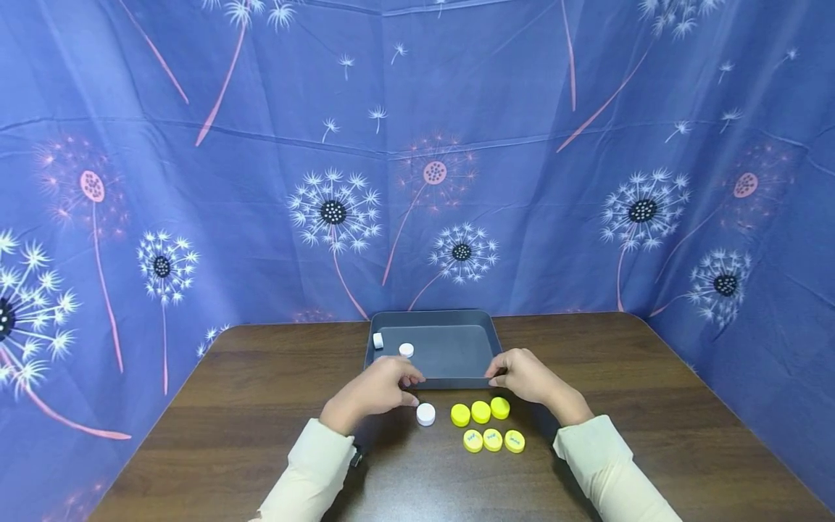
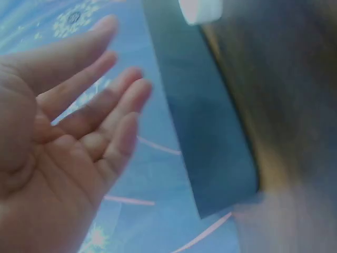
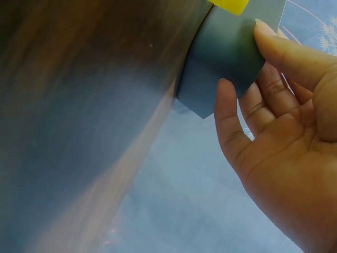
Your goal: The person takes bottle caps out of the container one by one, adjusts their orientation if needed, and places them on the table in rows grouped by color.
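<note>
My left hand point(image 1: 385, 384) hovers between the front rim of a dark grey tray point(image 1: 450, 348) and a white bottle cap point(image 1: 426, 415) on the table. Its fingers are loosely bent with nothing between them, and the thumb tip is close beside that cap. At the tray's front right corner, my right hand point(image 1: 527, 375) pinches the rim, thumb on the outer wall and fingers behind it. Inside the tray, one white cap point(image 1: 406, 350) lies flat and another white cap point(image 1: 377, 341) stands on edge at the left. The left wrist view shows the left palm and spread fingers point(image 2: 124, 132).
In front of the tray, yellow bottle caps sit in two rows: a back row of plain tops point(image 1: 480, 412) and a front row with blue marks point(image 1: 492, 440). Brown wooden table point(image 1: 261, 428) surrounds them. A blue dandelion-print cloth point(image 1: 417, 94) hangs behind and at the sides.
</note>
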